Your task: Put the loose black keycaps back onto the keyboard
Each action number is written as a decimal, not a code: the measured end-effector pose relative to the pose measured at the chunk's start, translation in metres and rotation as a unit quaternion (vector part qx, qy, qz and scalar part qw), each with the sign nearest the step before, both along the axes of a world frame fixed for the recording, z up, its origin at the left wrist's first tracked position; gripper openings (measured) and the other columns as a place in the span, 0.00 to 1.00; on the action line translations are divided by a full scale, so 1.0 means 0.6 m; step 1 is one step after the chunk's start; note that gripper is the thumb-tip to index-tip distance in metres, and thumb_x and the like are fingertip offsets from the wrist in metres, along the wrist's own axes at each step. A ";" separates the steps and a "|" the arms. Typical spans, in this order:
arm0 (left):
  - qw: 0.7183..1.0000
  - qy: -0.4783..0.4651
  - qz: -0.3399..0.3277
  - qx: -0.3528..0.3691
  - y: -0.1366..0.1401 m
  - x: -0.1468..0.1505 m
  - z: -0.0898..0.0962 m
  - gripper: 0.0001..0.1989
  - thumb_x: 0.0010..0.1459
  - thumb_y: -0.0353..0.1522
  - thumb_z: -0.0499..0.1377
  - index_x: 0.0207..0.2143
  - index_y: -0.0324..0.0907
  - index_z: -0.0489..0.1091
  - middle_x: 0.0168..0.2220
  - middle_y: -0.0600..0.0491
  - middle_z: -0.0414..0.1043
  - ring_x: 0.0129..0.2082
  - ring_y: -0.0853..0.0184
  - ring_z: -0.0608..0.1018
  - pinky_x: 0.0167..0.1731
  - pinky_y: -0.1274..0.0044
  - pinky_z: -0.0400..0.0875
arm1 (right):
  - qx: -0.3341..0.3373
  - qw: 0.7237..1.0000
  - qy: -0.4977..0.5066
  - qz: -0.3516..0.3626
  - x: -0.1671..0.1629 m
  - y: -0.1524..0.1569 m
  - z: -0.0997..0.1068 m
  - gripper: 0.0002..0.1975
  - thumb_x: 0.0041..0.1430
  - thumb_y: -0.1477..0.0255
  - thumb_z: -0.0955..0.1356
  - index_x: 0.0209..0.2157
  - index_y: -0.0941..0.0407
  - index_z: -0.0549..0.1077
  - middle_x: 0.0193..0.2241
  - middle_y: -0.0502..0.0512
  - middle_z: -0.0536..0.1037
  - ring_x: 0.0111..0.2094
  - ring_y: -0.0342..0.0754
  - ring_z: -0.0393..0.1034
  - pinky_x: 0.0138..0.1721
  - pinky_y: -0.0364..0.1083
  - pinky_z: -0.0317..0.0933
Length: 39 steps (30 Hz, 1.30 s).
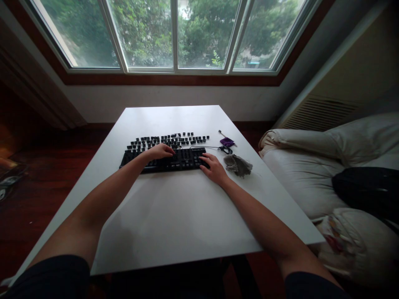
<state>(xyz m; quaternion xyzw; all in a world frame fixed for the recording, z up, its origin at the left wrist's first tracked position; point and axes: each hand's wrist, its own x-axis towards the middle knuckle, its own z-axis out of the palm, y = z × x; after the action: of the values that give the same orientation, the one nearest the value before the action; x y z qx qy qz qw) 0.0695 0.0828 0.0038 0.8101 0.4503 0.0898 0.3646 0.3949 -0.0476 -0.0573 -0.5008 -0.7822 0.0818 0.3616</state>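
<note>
A black keyboard (183,161) lies across the middle of the white table. My left hand (160,151) reaches over its centre with the fingers bent together and pointing down at the keys; whatever lies between the fingertips is too small to make out. At the keyboard's right end rests my right hand (213,167), its fingers apart and touching the keys and edge. Rows of loose black keycaps (158,140) are spread just behind the keyboard, a few of them hidden behind my left hand.
Right of the keyboard lie a coiled black cable (225,150), a ragged grey cloth (238,165), a purple packet (227,142) and a thin brush-like stick (221,133). The white table (174,224) stands before a window. A pale sofa (289,166) is on the right.
</note>
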 end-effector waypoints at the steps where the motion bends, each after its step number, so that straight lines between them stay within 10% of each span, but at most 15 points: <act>1: 1.000 0.008 -0.007 0.018 -0.005 0.004 0.000 0.17 0.52 0.39 0.63 0.44 0.45 0.81 0.40 0.52 0.82 0.41 0.62 0.80 0.46 0.73 0.70 | -0.001 1.000 -0.001 0.000 0.000 0.000 0.000 0.21 0.63 0.65 0.68 0.57 0.51 0.73 0.61 0.59 0.68 0.63 0.57 0.60 0.66 0.60 0.56; 10: 0.980 0.085 -0.029 0.180 -0.053 0.028 0.015 0.13 0.53 0.35 0.63 0.41 0.50 0.82 0.42 0.54 0.81 0.42 0.62 0.79 0.45 0.74 0.69 | -0.005 1.000 0.000 -0.001 0.002 0.000 -0.001 0.21 0.63 0.65 0.68 0.58 0.50 0.73 0.61 0.58 0.68 0.64 0.57 0.59 0.66 0.61 0.56; 33: 0.943 0.172 -0.029 0.284 -0.103 0.049 0.025 0.13 0.58 0.33 0.58 0.42 0.49 0.81 0.45 0.51 0.79 0.46 0.58 0.77 0.48 0.70 0.66 | -0.008 1.000 0.006 -0.002 0.003 0.004 -0.005 0.22 0.62 0.65 0.68 0.58 0.49 0.73 0.61 0.58 0.68 0.64 0.57 0.59 0.66 0.62 0.56; 39: 0.926 0.142 -0.008 0.349 -0.166 0.058 0.000 0.22 0.65 0.41 0.54 0.58 0.44 0.71 0.58 0.44 0.72 0.59 0.52 0.69 0.60 0.62 0.59 | -0.003 1.000 0.001 0.001 0.002 0.003 -0.001 0.22 0.63 0.65 0.68 0.58 0.51 0.73 0.60 0.59 0.69 0.63 0.57 0.60 0.66 0.61 0.56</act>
<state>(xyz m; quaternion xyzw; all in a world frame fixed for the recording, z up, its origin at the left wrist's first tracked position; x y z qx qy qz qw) 0.1041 -0.0168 0.0036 0.8938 0.4314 0.1222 -0.0079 0.3958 -0.0459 -0.0578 -0.5010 -0.7821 0.0854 0.3606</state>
